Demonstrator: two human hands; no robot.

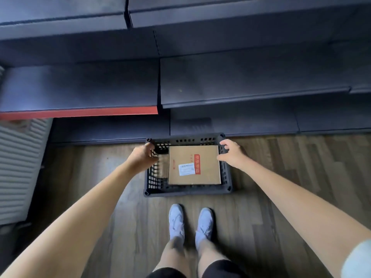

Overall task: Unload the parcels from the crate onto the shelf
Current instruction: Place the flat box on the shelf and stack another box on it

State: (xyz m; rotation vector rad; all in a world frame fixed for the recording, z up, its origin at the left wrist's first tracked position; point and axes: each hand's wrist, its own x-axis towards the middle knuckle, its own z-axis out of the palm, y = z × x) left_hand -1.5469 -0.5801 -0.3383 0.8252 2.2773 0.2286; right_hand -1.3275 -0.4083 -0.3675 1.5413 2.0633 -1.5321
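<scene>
- So the black crate sits on the wood floor, right up against the foot of the dark shelf, just ahead of the person's white shoes.
- Inside it there's one brown cardboard parcel lying flat, pushed toward the right wall, with a white label and a red strip on top. The left part of the crate looks bare; can't tell if anything else is tucked under the parcel.
- Left hand is at the far left rim of the crate, fingers curled over the lattice wall. Looks like a grip on the crate edge, not the parcel.
- Right hand hovers at the far right rim, fingers loosely spread and half open, thumb near the parcel's right edge. Nothing held that I can see.
- My read: unloading is only getting started, since no parcels are visible on the shelf boards.
- Next move probably needs both hands down the sides of the parcel, fingers under its edges, then a lift up and forward onto a shelf board. Snug fit on the right wall could make that side fiddly.
</scene>
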